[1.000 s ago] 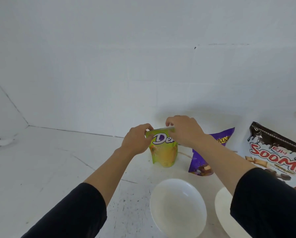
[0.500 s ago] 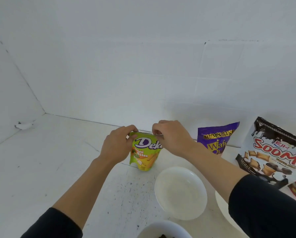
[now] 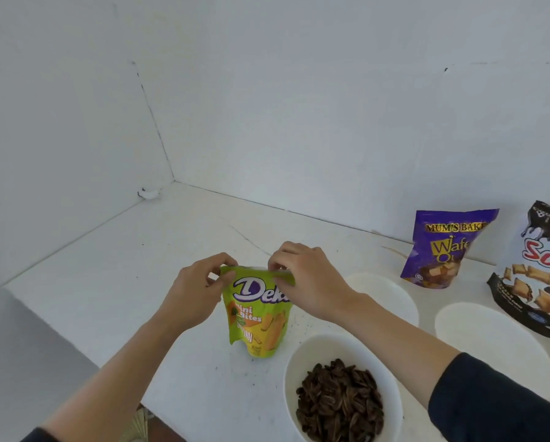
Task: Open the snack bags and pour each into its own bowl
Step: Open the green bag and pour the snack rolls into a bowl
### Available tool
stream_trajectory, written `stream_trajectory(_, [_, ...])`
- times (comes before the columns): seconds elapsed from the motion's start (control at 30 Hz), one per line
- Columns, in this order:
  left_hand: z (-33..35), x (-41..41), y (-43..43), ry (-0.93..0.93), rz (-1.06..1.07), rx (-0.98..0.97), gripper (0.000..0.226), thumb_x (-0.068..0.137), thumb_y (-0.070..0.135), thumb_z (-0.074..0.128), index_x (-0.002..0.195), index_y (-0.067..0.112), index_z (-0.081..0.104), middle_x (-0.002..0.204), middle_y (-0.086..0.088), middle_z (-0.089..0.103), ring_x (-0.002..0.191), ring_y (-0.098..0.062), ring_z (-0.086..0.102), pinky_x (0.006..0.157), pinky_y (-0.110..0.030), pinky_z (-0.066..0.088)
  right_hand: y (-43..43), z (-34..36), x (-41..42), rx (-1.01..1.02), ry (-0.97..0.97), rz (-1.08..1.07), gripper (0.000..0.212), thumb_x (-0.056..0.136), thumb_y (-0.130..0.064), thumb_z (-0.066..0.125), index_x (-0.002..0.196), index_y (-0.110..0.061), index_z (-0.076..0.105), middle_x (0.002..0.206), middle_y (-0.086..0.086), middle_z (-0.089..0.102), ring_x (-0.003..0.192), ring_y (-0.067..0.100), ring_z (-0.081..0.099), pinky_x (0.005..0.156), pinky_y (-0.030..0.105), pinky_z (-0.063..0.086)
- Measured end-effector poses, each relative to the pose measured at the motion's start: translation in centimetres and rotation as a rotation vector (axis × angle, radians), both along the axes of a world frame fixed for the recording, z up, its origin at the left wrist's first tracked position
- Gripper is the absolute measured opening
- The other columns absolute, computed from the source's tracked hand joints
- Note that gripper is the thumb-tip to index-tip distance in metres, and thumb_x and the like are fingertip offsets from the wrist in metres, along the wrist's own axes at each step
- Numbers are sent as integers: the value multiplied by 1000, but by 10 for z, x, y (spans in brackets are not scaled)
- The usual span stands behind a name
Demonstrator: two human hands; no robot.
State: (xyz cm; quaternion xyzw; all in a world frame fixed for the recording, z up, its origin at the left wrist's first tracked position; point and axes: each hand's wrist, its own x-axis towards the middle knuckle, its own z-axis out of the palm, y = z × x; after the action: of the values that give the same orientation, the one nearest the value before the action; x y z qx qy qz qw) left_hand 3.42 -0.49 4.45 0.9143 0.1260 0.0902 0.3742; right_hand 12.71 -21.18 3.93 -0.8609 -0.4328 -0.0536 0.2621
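Looking over the white counter, the black bag leans far right of the green bag and seems sealed. Two empty bowls lie between them. A seed bowl just right of the green bag is filled, so one snack is done. The purple bag behind looks unopened. The left hand and right hand pinch the green bag's top; I judge three bags remain.

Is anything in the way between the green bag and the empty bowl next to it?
Nothing visible does. The left hand and right hand pinch the top of the green bag; only the right forearm crosses the empty bowl beside it.
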Motion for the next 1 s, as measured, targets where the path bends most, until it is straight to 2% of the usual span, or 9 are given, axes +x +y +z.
stream_trajectory(0.1, [2, -19, 0, 20, 16, 1, 12, 100, 30, 60, 90, 34, 64, 92, 7, 69, 72, -18, 69, 72, -45, 61, 6, -2, -14, 19, -7, 9, 10, 91, -18, 64, 101, -22, 63, 106, -7, 56, 106, 18, 49, 89, 37, 35])
stream_trajectory(0.2, [8, -31, -4, 73, -15, 26, 14, 98, 38, 62, 87, 31, 67, 89, 9, 72, 70, -11, 64, 62, -22, 49, 10, -1, -24, 21, -64, 0, 4, 92, -20, 64, 96, -22, 64, 99, -9, 57, 102, 18, 48, 87, 37, 33])
stream_trajectory(0.27, [11, -34, -7, 90, -42, 45, 15, 97, 39, 64, 88, 29, 69, 88, 10, 73, 79, -10, 67, 63, -16, 45, 12, -1, -31, 19, -66, 0, 1, 94, -21, 62, 95, -21, 63, 96, -11, 58, 100, 17, 49, 88, 39, 34])
stream_trajectory(0.37, [15, -34, -11, 97, -71, 24, 14, 94, 37, 67, 87, 27, 73, 88, 9, 75, 83, -9, 69, 67, -19, 49, 18, -4, -43, 26, -78, -19, 1, 95, -22, 61, 95, -23, 62, 96, -10, 57, 100, 17, 49, 87, 42, 35])
stream_trajectory(0.47, [19, -32, -9, 110, -72, -127, 13, 90, 30, 73, 82, 22, 77, 84, 3, 77, 78, -12, 71, 69, -26, 53, 24, -7, -53, 16, -101, -39, 5, 94, -24, 62, 98, -26, 62, 97, -11, 55, 100, 16, 48, 86, 41, 34])
stream_trajectory(0.57, [24, -31, 0, 194, -86, -274, 11, 89, 23, 74, 85, 15, 80, 89, -9, 78, 79, -14, 68, 77, -31, 51, 26, -7, -56, 38, -106, -34, 4, 92, -22, 65, 93, -26, 64, 95, -11, 56, 99, 16, 47, 85, 41, 34])
stream_trajectory(0.67, [24, -28, 10, 285, -98, -342, 12, 91, 24, 73, 91, 15, 81, 96, -10, 78, 83, -14, 67, 79, -30, 50, 26, -5, -54, 33, -114, -27, 5, 92, -20, 65, 90, -25, 65, 95, -11, 56, 96, 15, 48, 84, 42, 36])
stream_trajectory(0.83, [22, -22, 11, 241, -128, -272, 12, 95, 20, 69, 88, 12, 74, 82, 0, 72, 75, -9, 61, 68, -22, 45, 28, -1, -48, -46, -124, 16, 5, 93, -19, 64, 93, -24, 64, 101, -12, 48, 99, 14, 43, 82, 36, 30])
stream_trajectory(1.0, [12, -14, 15, 157, -109, -92, 13, 97, 16, 64, 86, 14, 70, 98, -2, 69, 78, -8, 57, 71, -22, 44, 24, 5, -41, -119, -136, 96, 6, 95, -23, 63, 93, -28, 61, 102, -16, 46, 102, 13, 38, 86, 39, 33])
